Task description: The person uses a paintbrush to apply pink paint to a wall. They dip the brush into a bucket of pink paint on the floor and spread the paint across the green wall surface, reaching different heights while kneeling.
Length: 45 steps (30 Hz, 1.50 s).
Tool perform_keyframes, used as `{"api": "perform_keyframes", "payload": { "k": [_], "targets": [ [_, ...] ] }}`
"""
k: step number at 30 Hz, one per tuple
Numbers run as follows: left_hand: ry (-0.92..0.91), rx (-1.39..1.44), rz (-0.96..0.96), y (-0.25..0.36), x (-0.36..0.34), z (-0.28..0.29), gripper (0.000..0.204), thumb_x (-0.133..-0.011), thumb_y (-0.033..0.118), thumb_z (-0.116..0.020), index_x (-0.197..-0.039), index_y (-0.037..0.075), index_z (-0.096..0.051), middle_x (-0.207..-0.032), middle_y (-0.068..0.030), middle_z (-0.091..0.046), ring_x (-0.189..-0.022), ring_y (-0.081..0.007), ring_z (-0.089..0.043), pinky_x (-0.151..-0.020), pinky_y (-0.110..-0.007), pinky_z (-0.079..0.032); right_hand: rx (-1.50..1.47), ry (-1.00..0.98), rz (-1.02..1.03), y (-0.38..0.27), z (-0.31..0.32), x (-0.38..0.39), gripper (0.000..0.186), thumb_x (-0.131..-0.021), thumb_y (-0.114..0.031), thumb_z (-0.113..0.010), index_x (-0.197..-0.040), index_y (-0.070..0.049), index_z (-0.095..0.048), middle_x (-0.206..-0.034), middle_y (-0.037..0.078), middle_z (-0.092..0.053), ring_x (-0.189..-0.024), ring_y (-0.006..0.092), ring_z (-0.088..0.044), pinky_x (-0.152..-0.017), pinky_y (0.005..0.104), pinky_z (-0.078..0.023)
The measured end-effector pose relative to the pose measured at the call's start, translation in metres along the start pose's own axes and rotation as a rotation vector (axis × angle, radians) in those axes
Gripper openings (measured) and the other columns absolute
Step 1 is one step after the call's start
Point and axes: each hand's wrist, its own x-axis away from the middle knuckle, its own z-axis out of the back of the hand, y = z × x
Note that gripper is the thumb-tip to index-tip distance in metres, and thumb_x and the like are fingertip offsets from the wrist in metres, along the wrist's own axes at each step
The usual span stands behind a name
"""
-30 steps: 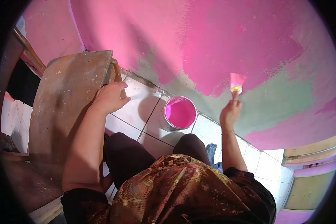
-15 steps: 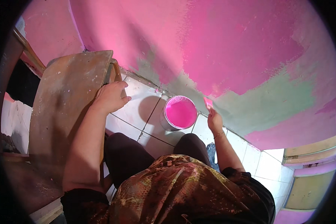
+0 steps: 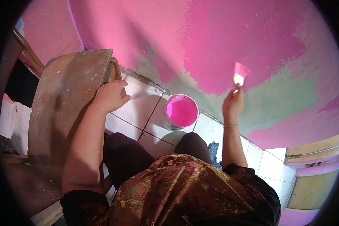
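My left hand [image 3: 107, 96] rests on the edge of a worn, speckled wooden board [image 3: 62, 98], its thumb and fingers apart. Between it and my right hand stands a bucket [image 3: 182, 111] of bright pink paint on the tiles. My right hand [image 3: 232, 103] is closed round the handle of a paintbrush [image 3: 240, 73], whose pink, slightly blurred bristles are raised in front of the wall [image 3: 245, 37]. That wall is patchy with pink over grey-green. Whether the bristles touch it I cannot tell.
White tiled floor [image 3: 132, 101] runs along the wall's foot. A dark crumpled bag [image 3: 214, 154] lies beside my right leg. At far left is a black object [image 3: 20, 84] by a wooden frame; at far right are pale yellow panels [image 3: 310, 188] with pink edging.
My right hand dipped with the brush toward the wall's foot near the bucket half a second ago, and is now raised again. My left hand has hardly moved.
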Motion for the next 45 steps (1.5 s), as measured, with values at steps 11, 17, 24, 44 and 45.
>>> {"api": "perform_keyframes", "payload": {
  "k": [11,17,24,44,45],
  "targets": [
    [0.015,-0.039,-0.03,-0.006,-0.001,-0.004,0.046,-0.079,0.028,-0.07,-0.118,0.004,-0.059,-0.11,-0.0171,-0.064,-0.105,-0.0327,-0.059,-0.092,-0.042,-0.046,0.16,-0.736,-0.239,0.076,-0.067,0.113,0.027,-0.084,-0.013,-0.052,-0.11,-0.009,-0.059,-0.094,0.023,-0.065,-0.088,0.0419,-0.062,-0.075,0.0513,-0.048],
    [0.003,-0.063,-0.028,-0.002,-0.002,-0.002,0.048,-0.079,0.029,-0.071,-0.118,0.005,-0.059,-0.111,-0.0171,-0.063,-0.106,-0.0324,-0.059,-0.092,-0.042,-0.046,0.092,-0.694,-0.211,0.105,-0.052,0.069,0.023,-0.084,-0.016,-0.053,-0.099,-0.006,-0.068,-0.089,0.025,-0.065,-0.086,0.0419,-0.063,-0.075,0.0479,-0.049],
    [0.008,-0.067,-0.025,-0.006,0.0,-0.004,0.047,-0.078,0.028,-0.071,-0.117,0.005,-0.06,-0.111,-0.0175,-0.064,-0.106,-0.0325,-0.06,-0.092,-0.042,-0.046,-0.103,-0.268,-0.115,0.009,0.059,-0.011,0.025,-0.087,-0.007,-0.056,-0.111,-0.001,-0.06,-0.098,0.021,-0.065,-0.088,0.0346,-0.065,-0.076,0.0401,-0.05],
    [0.039,-0.054,-0.027,-0.008,-0.001,-0.006,0.047,-0.075,0.026,-0.073,-0.116,0.006,-0.061,-0.107,-0.0164,-0.064,-0.101,-0.0324,-0.06,-0.088,-0.041,-0.047,0.162,-0.722,-0.222,0.103,-0.034,0.092,0.034,-0.079,-0.008,-0.045,-0.105,-0.013,-0.066,-0.091,0.025,-0.065,-0.087,0.0423,-0.063,-0.077,0.0508,-0.049],
    [0.011,-0.058,-0.02,-0.005,-0.001,-0.003,0.047,-0.076,0.027,-0.072,-0.116,0.005,-0.061,-0.108,-0.0167,-0.064,-0.102,-0.0323,-0.06,-0.09,-0.041,-0.047,0.144,-0.685,-0.189,0.101,-0.026,0.073,0.03,-0.08,-0.009,-0.049,-0.104,-0.01,-0.067,-0.09,0.024,-0.065,-0.086,0.0424,-0.063,-0.075,0.0493,-0.05]
  ]
}}
